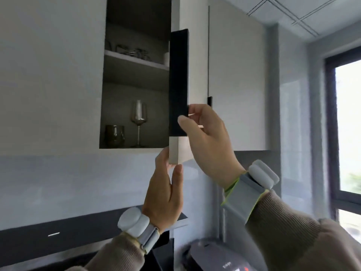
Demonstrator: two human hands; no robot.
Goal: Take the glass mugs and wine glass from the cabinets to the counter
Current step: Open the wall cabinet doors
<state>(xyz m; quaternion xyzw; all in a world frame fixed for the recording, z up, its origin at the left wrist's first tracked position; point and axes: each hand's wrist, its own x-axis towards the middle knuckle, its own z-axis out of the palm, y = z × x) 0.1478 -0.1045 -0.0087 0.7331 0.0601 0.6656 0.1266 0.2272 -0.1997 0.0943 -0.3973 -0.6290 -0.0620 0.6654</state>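
Observation:
An upper wall cabinet stands open, its door swung out edge-on toward me. On the lower shelf stand a tall clear wine glass and, to its left, a dark glass mug. The upper shelf carries several blurred glass items. My right hand grips the door's black handle strip with thumb in front. My left hand pinches the door's bottom corner from below. Both hands are to the right of the glasses, outside the cabinet.
A closed cabinet door with a small black handle is to the right. A dark range hood sits below left, a grey appliance at the bottom, and a window at far right.

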